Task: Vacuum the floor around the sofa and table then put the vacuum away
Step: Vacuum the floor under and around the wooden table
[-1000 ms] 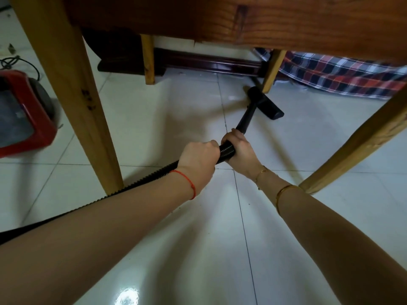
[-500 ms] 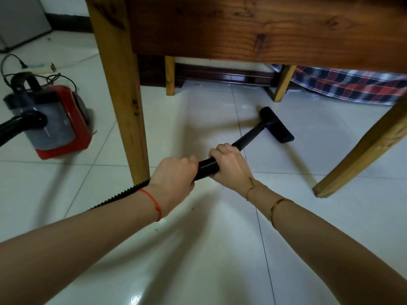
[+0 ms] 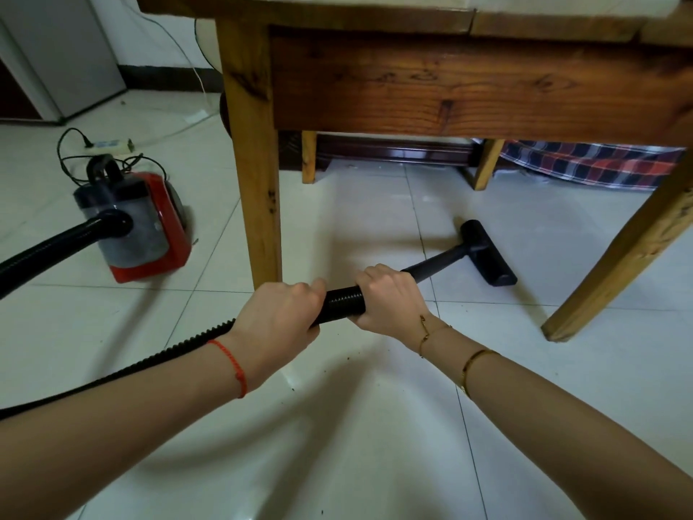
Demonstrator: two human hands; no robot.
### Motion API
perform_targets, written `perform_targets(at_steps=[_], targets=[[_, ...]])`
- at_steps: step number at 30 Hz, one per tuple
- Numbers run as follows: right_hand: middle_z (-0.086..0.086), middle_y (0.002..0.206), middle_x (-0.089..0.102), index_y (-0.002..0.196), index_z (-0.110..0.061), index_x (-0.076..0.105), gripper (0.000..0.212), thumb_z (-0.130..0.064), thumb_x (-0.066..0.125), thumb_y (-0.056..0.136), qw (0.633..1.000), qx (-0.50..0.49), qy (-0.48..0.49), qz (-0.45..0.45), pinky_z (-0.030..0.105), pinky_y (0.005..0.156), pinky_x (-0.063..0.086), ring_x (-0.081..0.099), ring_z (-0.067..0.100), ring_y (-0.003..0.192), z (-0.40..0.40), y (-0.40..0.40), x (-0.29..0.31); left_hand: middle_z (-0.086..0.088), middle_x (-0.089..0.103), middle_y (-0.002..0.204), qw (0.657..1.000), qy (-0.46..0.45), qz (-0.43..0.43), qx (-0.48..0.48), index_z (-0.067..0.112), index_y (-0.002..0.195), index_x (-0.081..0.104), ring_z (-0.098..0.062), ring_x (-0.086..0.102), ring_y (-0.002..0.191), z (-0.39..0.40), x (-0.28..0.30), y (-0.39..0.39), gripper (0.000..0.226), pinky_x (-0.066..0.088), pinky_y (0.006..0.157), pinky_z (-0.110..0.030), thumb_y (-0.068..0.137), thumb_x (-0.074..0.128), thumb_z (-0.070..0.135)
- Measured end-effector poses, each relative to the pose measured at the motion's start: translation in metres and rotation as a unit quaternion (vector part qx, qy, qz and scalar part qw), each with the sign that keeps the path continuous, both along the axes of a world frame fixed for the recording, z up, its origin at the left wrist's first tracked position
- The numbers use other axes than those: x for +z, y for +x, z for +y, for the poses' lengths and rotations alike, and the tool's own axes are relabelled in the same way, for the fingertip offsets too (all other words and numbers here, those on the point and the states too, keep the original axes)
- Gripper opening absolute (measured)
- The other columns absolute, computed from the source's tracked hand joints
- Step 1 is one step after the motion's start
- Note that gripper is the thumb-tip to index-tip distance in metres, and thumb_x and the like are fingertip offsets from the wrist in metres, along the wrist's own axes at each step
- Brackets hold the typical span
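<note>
Left hand [image 3: 279, 324] wraps the ribbed black hose [image 3: 343, 302]; right hand [image 3: 390, 300] grips just ahead of it, where hose meets the rigid wand [image 3: 437, 262]. Both fists are closed tight around it.

Landmark: the wooden table's near-left leg [image 3: 258, 174].
- Small dark crumbs [image 3: 292, 388] on the white tile floor [image 3: 337, 463], nearer the person than that leg. Not picked up.
- Both hands just right of the leg's foot.
- Floor nozzle [image 3: 485, 253] flat on the tile under the table [image 3: 468, 88], right of and beyond the leg.
- Red canister vacuum [image 3: 150, 230] left of the leg, hose plugged in, cord running to a power strip [image 3: 110, 144] farther back.
- Plaid cloth [image 3: 592, 167] and a dark wooden base [image 3: 393, 153] far right behind the leg, probably the sofa.

Judgement: mid-vacuuming, the under-table pass. Near-side crumbs and likely the sofa edge remain; putting the vacuum away has not begun.
</note>
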State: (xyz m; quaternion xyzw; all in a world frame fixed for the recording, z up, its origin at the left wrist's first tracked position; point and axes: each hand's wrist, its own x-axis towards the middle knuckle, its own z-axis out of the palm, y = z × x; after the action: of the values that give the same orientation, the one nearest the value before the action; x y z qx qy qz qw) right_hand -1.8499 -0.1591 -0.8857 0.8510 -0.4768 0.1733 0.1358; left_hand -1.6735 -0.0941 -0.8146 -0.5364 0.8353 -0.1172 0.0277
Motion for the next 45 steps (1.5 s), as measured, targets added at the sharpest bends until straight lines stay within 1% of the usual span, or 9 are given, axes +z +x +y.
perform_targets(at_steps=[6, 13, 15, 18, 21, 23, 26, 34, 45], targets=[[-0.003, 0.054, 0.052, 0.061, -0.015, 0.052, 0.036, -0.039, 0.078, 0.056, 0.999, -0.035, 0.006, -0.008, 0.02, 0.04, 0.028, 0.049, 0.016, 0.048, 0.005, -0.024, -0.003, 0.002, 0.062, 0.088, 1.0, 0.001, 0.008, -0.02, 0.017, 0.107, 0.043, -0.019, 0.053, 0.062, -0.004, -0.003, -0.022, 0.018, 0.035, 0.053, -0.028, 0.093, 0.048, 0.026], [0.0, 0.057, 0.054, 0.064, -0.013, 0.053, 0.029, -0.032, 0.075, 0.062, 0.991, -0.123, 0.025, -0.049, 0.024, 0.043, 0.036, 0.052, 0.02, 0.05, -0.003, -0.07, -0.02, -0.001, 0.064, 0.097, 0.999, 0.015, -0.014, -0.045, 0.015, 0.112, 0.044, -0.023, 0.064, 0.08, -0.029, -0.014, -0.074, 0.02, 0.035, 0.059, -0.029, 0.094, 0.047, 0.023], [0.001, 0.059, 0.056, 0.065, -0.012, 0.055, 0.025, -0.03, 0.072, 0.066, 0.986, -0.148, 0.041, -0.071, 0.027, 0.053, 0.045, 0.054, 0.023, 0.054, -0.005, -0.083, -0.024, -0.002, 0.065, 0.099, 0.998, 0.014, -0.02, -0.05, 0.014, 0.112, 0.044, -0.024, 0.065, 0.082, -0.037, -0.019, -0.091, 0.021, 0.034, 0.058, -0.03, 0.093, 0.048, 0.023], [0.004, 0.066, 0.06, 0.071, -0.01, 0.059, 0.021, -0.025, 0.072, 0.067, 0.978, -0.173, 0.062, -0.102, 0.039, 0.082, 0.054, 0.058, 0.027, 0.066, -0.007, -0.102, -0.03, -0.003, 0.065, 0.1, 0.998, 0.023, -0.014, -0.053, 0.013, 0.112, 0.045, -0.025, 0.065, 0.084, -0.048, -0.029, -0.113, 0.022, 0.035, 0.059, -0.03, 0.092, 0.05, 0.021], [0.006, 0.075, 0.06, 0.078, -0.008, 0.059, 0.018, -0.017, 0.073, 0.07, 0.973, -0.175, 0.084, -0.124, 0.046, 0.105, 0.041, 0.057, 0.027, 0.078, -0.019, -0.115, -0.043, -0.003, 0.065, 0.102, 0.998, 0.026, -0.009, -0.057, 0.012, 0.113, 0.046, -0.024, 0.065, 0.085, -0.059, -0.039, -0.128, 0.024, 0.035, 0.06, -0.03, 0.091, 0.052, 0.022], [0.006, 0.078, 0.059, 0.08, -0.008, 0.059, 0.018, -0.015, 0.073, 0.072, 0.972, -0.167, 0.099, -0.129, 0.045, 0.114, 0.029, 0.056, 0.026, 0.081, -0.029, -0.119, -0.05, -0.002, 0.064, 0.102, 0.998, 0.031, -0.003, -0.047, 0.012, 0.113, 0.046, -0.023, 0.065, 0.085, -0.065, -0.044, -0.133, 0.025, 0.036, 0.06, -0.03, 0.091, 0.052, 0.022], [0.006, 0.079, 0.059, 0.081, -0.008, 0.058, 0.019, -0.013, 0.074, 0.072, 0.972, -0.158, 0.109, -0.139, 0.048, 0.115, 0.025, 0.056, 0.026, 0.082, -0.043, -0.115, -0.056, -0.002, 0.065, 0.101, 0.999, 0.032, 0.001, -0.026, 0.012, 0.113, 0.046, -0.023, 0.065, 0.085, -0.075, -0.051, -0.131, 0.025, 0.036, 0.059, -0.03, 0.091, 0.053, 0.021], [0.006, 0.076, 0.058, 0.079, -0.008, 0.058, 0.023, -0.018, 0.077, 0.07, 0.978, -0.1, 0.113, -0.143, 0.051, 0.111, 0.03, 0.055, 0.025, 0.078, -0.076, -0.071, -0.056, -0.003, 0.065, 0.103, 0.999, 0.025, -0.013, 0.02, 0.013, 0.113, 0.048, -0.023, 0.065, 0.09, -0.091, -0.05, -0.095, 0.023, 0.035, 0.063, -0.028, 0.092, 0.052, 0.022], [0.002, 0.072, 0.052, 0.075, -0.01, 0.055, 0.017, -0.022, 0.067, 0.072, 0.977, 0.023, 0.138, -0.159, 0.052, 0.111, 0.03, 0.049, 0.02, 0.069, -0.096, 0.009, -0.043, -0.001, 0.064, 0.094, 0.995, 0.008, -0.004, 0.099, 0.013, 0.11, 0.046, -0.02, 0.063, 0.079, -0.078, -0.038, -0.026, 0.02, 0.033, 0.058, -0.028, 0.093, 0.051, 0.023]])
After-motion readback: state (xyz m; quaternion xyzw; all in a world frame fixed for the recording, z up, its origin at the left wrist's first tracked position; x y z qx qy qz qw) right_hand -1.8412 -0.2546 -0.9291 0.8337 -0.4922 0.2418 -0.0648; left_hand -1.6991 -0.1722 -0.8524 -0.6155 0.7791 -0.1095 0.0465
